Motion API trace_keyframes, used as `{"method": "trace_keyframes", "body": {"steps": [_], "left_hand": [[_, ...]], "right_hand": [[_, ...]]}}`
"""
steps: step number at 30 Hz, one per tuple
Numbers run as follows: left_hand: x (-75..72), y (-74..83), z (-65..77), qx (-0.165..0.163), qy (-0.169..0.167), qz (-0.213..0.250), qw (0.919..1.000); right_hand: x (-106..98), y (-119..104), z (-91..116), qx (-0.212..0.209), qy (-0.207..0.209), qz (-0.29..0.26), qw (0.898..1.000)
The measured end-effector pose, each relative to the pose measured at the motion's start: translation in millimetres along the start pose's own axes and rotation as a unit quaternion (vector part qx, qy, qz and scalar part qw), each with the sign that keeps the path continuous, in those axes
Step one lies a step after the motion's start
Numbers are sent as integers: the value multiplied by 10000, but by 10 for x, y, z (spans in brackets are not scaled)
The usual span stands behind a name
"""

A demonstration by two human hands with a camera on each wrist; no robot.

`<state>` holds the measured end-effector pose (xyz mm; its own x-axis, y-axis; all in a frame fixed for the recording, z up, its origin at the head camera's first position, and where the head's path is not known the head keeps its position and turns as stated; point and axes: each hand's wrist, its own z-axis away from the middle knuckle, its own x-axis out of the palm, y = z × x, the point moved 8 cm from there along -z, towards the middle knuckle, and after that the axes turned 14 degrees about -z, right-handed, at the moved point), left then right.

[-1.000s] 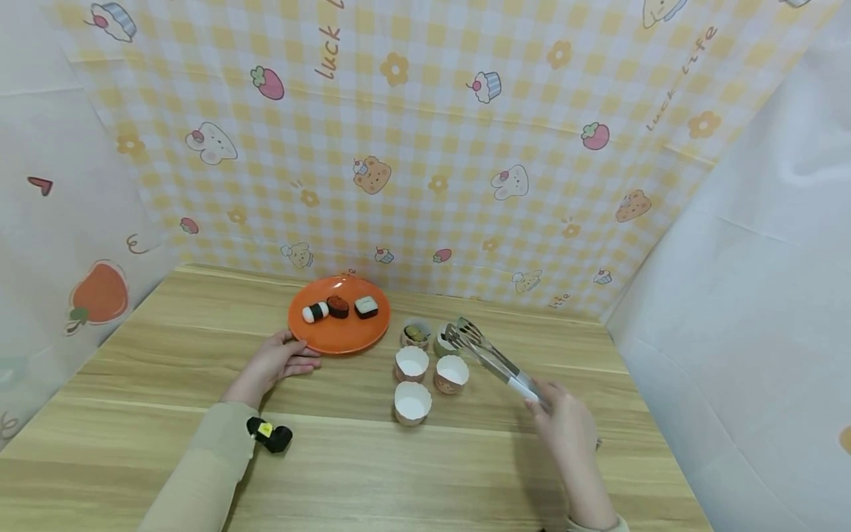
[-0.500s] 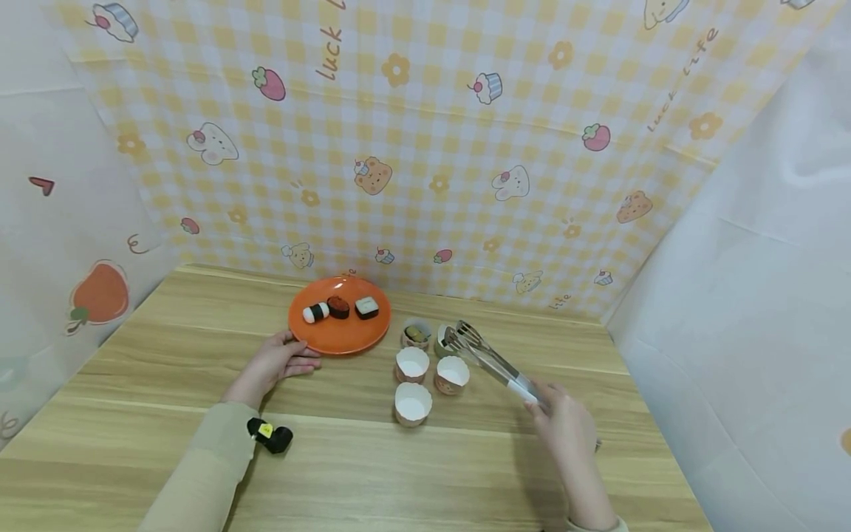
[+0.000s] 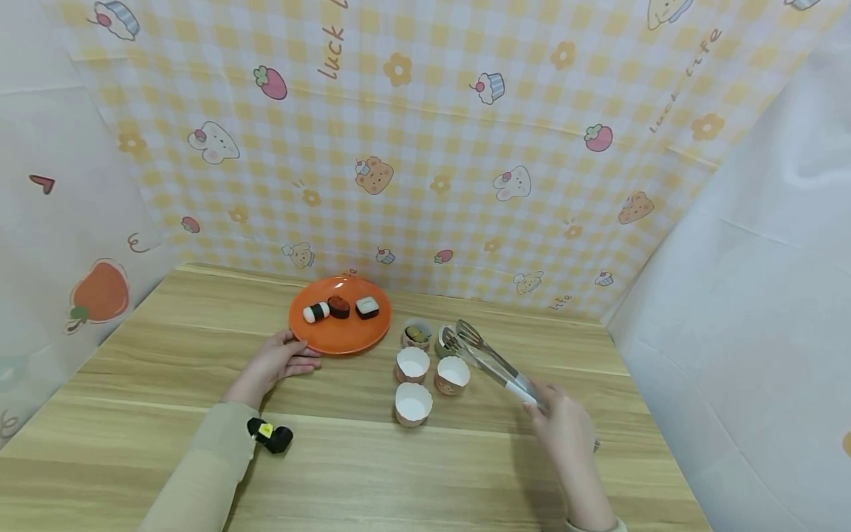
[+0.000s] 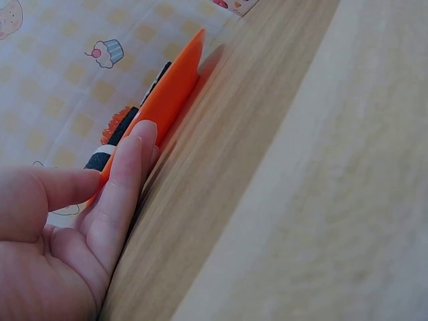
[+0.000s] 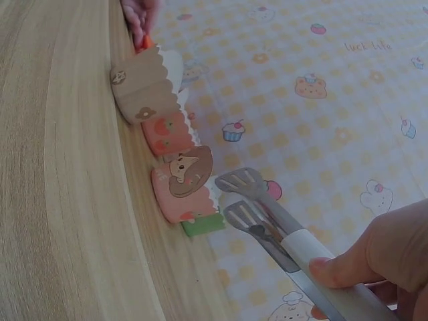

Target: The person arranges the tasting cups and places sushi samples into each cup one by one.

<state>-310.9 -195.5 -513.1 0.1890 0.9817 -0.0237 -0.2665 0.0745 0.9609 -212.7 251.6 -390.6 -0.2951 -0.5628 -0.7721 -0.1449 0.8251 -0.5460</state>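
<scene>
My left hand [image 3: 282, 358] pinches the near rim of an orange plate [image 3: 342, 341], thumb on top and fingers underneath. On the plate lie a white sushi piece with a dark band [image 3: 315, 312], a roe-topped sushi piece [image 3: 338, 307] and a white-topped sushi piece [image 3: 367, 307]. My right hand [image 3: 565, 421] grips metal tongs [image 5: 301, 244] by the pale handle. Their slotted tips stand slightly apart above a green paper cup [image 3: 443, 347]; I see nothing between them in the right wrist view. The inside of that cup is mostly hidden by the tongs.
Beside the green cup stands a paper cup [image 3: 407, 346] with brownish-green pieces in it. Nearer to me are three white-lined paper cups, the front one [image 3: 413, 414] closest. A checked cloth [image 3: 425, 185] hangs behind the wooden table [image 3: 332, 473].
The tips of the tongs have shifted down very slightly by the green cup. My left hand and the plate stay where they were.
</scene>
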Motion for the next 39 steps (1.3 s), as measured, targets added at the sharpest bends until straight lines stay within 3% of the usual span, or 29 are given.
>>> {"method": "trace_keyframes", "body": {"steps": [23,39], "left_hand": [[-9,-8,-10,-41,37,11,10000],[6,29,19,-22,17,73,10000]], "right_hand": [[49,-144,-5,-345,82,-145,9993],[111,-227,-99,-176,-88,-212,9996]]}}
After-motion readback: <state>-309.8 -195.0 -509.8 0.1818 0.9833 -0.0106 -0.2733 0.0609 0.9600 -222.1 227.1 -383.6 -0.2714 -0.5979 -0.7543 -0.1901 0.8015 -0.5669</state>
